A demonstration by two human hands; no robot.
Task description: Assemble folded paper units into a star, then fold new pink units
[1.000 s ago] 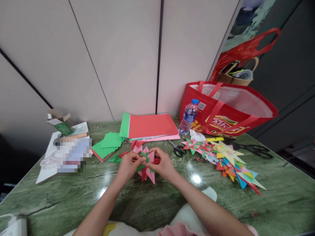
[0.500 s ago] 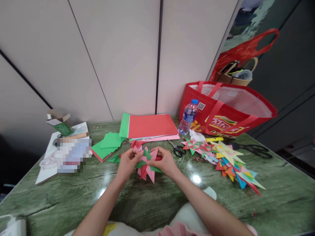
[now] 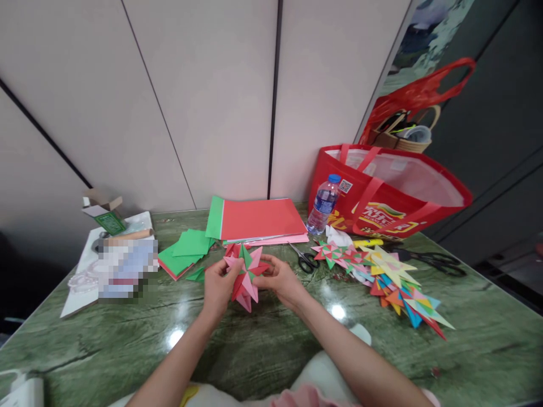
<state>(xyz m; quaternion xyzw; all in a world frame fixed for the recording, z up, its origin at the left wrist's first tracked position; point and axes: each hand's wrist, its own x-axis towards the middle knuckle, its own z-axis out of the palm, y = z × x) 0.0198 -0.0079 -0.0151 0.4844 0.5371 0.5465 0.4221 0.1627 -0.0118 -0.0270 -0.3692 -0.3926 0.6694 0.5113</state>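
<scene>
Between my two hands is a spiky folded-paper star in pink, red and green, held just over the table. My left hand pinches its left side, thumb on the near face. On the right, my right hand grips the points there, with the thumb low and the fingers partly hidden behind. A small green folded piece lies left of my left hand. Just behind the star, red folded paper shows in part. Green paper squares rest on red ones to the left.
A stack of red sheets lies by the wall. Small scissors, a water bottle and a red tote bag stand or lie rightward. Finished multicoloured paper stars are spread on the right; a green box sits at the left.
The paper star has turned in my hands, so another face with a green upper point now faces me. Both hands have shifted their hold slightly.
</scene>
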